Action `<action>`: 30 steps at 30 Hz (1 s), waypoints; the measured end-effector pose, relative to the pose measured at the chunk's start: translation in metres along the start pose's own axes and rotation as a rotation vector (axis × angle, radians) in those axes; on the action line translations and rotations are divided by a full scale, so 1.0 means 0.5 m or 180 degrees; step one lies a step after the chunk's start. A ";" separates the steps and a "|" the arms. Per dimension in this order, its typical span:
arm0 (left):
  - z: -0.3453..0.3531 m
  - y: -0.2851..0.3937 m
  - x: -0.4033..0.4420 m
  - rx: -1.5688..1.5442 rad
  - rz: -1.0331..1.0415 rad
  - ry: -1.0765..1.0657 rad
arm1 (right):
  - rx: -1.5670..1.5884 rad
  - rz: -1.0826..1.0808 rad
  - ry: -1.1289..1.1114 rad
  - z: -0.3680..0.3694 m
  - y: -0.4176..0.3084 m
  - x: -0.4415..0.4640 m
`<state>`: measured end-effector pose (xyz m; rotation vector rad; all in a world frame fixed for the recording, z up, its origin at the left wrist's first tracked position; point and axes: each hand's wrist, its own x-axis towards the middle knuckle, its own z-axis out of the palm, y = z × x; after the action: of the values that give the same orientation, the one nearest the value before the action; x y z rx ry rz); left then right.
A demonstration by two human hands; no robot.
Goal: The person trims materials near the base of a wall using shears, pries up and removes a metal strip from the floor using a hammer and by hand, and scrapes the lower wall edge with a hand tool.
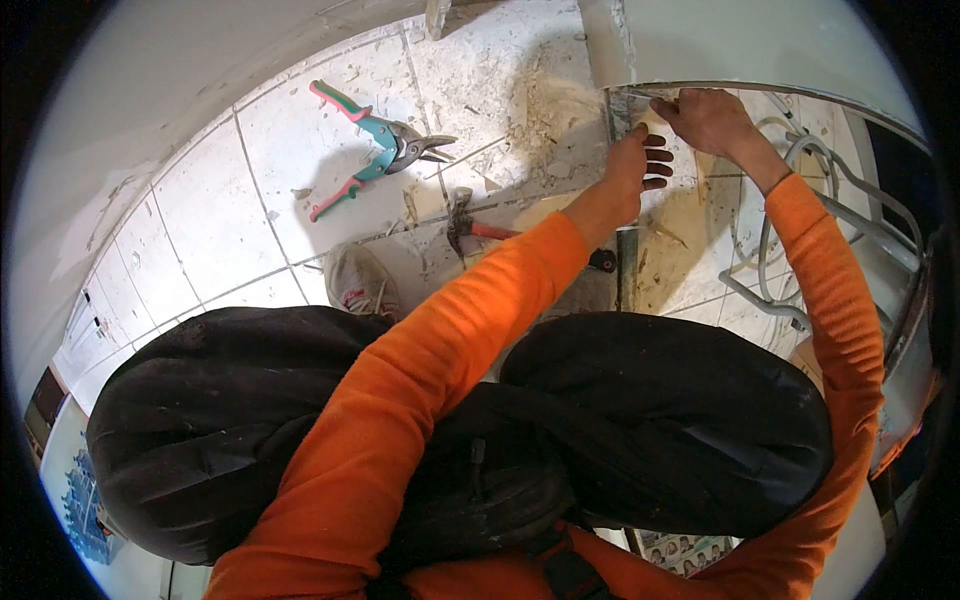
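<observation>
My left hand (630,175) reaches over a narrow metal strip (627,265) on the floor, its fingers apart and nothing visible in them. Close by, my right hand (708,122) is at the lower edge of a pale wall panel (740,45). Its fingers are curled, and what they hold, if anything, is hidden. Tin snips (385,150) with green and pink handles lie with blades parted on the tiles to the left. Nearer my left forearm rests a hammer (461,222) with a red handle, partly covered by my sleeve.
Dust and broken bits (545,125) cover the tiled floor (210,210). Bent grey tubes (850,220) stand to the right of my right forearm. My shoe (358,280) is beside the hammer. A blue plastic object (85,505) is at the lower left.
</observation>
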<state>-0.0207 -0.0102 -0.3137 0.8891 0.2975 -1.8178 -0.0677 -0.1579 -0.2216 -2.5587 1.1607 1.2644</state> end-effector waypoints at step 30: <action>0.017 -0.045 -0.003 0.0224 -0.0014 -0.0054 | 0.0163 -0.0711 0.0670 0.054 0.073 0.008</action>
<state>-0.0438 -0.0045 -0.3110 0.9219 0.2261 -1.8486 -0.1076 -0.1766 -0.2329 -2.7414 0.8894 0.9257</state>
